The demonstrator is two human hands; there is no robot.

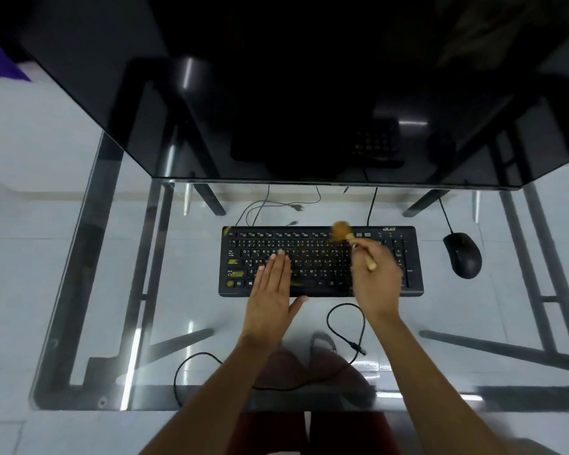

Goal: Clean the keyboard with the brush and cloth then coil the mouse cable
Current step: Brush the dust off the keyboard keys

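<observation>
On glass worktop [79, 274], keyboard [319, 261] sits centre. Left hand [271, 290] flat, fingers straight, pressing keys. Right hand [376, 284] grip closed round brush [352, 241], bristles over top row. Mouse [463, 255] just right.

We see a dim, bluish picture. White glare streaks the glass desk [89, 290] left of the keyboard [319, 261]. The brush [342, 233] above its top row is motion-blurred. Beyond the keyboard all falls black, and the desk edges bow outward.
</observation>
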